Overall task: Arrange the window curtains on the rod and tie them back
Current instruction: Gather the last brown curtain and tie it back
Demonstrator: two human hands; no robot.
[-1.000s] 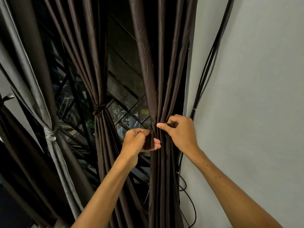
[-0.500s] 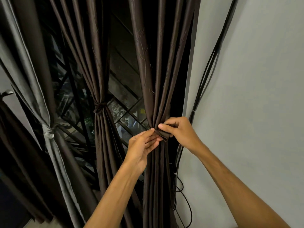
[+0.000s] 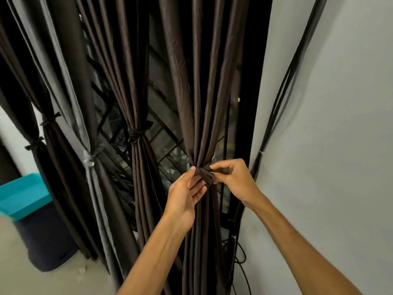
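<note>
Pinching the tie [image 3: 205, 174] between left hand [image 3: 187, 193] and right hand [image 3: 232, 180], both should cinch it snug round the curtain [image 3: 197, 116].

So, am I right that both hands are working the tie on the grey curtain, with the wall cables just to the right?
Not quite: in the head view both hands, left and right, are on the tie of the dark brown curtain. The grey curtain hangs further left. The cables are indeed just right.

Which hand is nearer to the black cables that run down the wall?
Right. The right hand works at the tie band just beside the black cables; the left hand is across the curtain, farther away.
</note>
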